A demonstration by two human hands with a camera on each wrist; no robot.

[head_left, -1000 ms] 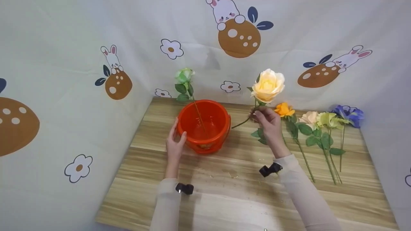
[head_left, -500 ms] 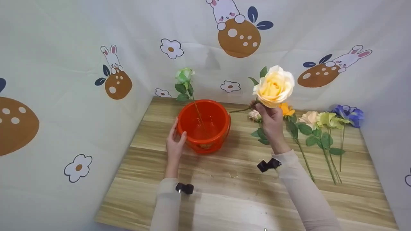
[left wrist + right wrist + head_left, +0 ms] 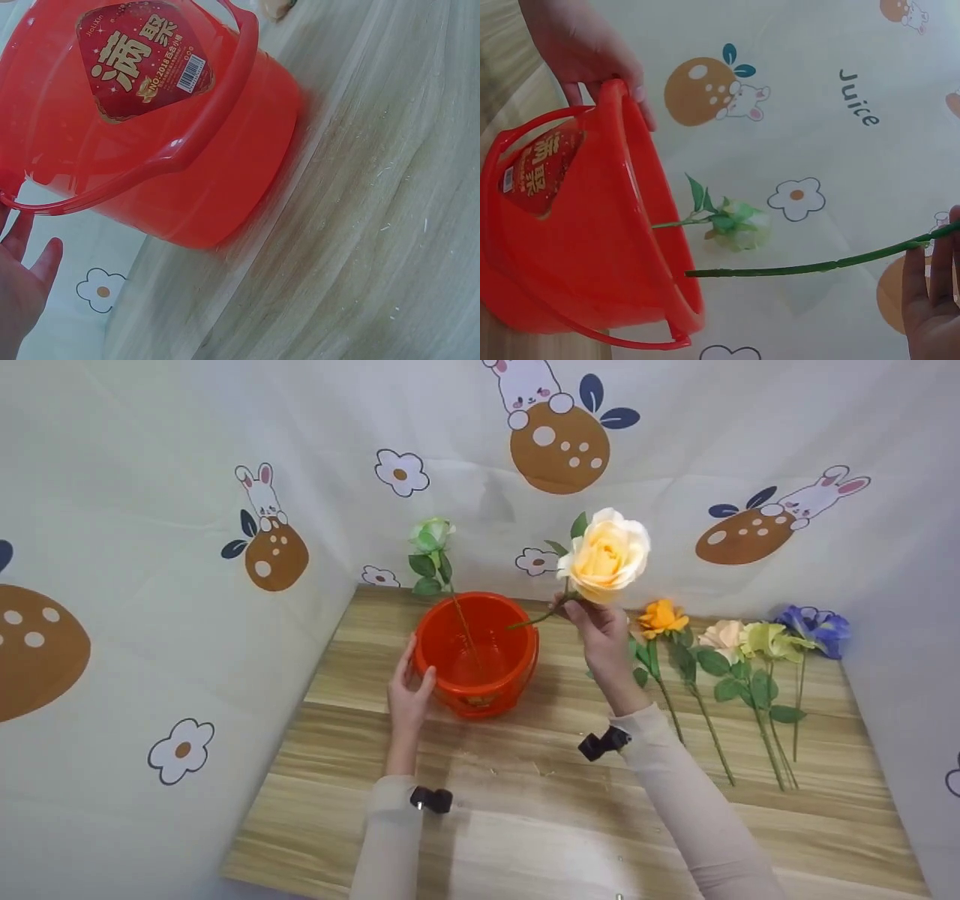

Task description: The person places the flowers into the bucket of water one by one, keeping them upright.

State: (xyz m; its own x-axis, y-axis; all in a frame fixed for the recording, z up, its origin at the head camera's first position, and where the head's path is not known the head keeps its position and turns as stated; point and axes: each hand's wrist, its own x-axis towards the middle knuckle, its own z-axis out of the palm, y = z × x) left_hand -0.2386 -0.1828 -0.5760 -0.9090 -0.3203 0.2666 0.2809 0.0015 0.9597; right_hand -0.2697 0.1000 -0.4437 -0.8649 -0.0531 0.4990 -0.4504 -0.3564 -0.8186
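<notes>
wood-grain counter (image 3: 517, 810), rabbit-print cloth (image 3: 322, 435) behind. left hand (image 3: 409, 701) half-curled, gripped bucket (image 3: 495, 690) by rim. right hand (image 3: 604, 641) pinched cream rose (image 3: 606, 555) by stem just below bloom, stem end at bucket mouth. green rose (image 3: 432, 536) leaned inside bucket. orange flower (image 3: 663, 619), purple flower (image 3: 821, 631) lay right of bucket.

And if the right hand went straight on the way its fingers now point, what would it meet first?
Probably the white, rabbit-printed cloth wall, passing right of the red plastic bucket, though depth is unclear.
</notes>
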